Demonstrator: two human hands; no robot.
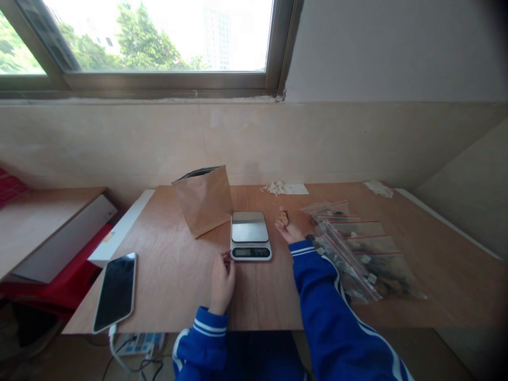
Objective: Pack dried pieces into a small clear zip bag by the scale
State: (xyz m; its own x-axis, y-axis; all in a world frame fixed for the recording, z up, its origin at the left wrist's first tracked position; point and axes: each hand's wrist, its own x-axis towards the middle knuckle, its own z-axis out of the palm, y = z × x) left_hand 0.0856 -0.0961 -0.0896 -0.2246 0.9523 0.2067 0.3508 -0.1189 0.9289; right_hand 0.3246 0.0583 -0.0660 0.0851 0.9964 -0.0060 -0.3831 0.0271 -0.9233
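A small white kitchen scale (250,227) with a silver plate and dark display lies flat on the table, nothing on its plate. At its front left corner, my left hand (223,280) has curled fingers closed on the edge. My right hand (291,232) is raised to the right of the scale, thumb and fingers pinched on a small yellow-brown piece (283,217), too small to name exactly. Behind the scale to the left, a brown kraft paper pouch (204,200) stands with its top open; its contents are hidden.
Several clear zip bags (373,254) with dark contents and small white labels overlap at right, near my right sleeve. White stringy material (275,188) lies by the wall on white paper (297,189). A phone (115,291) with a cable (113,344) occupies the table's left front edge.
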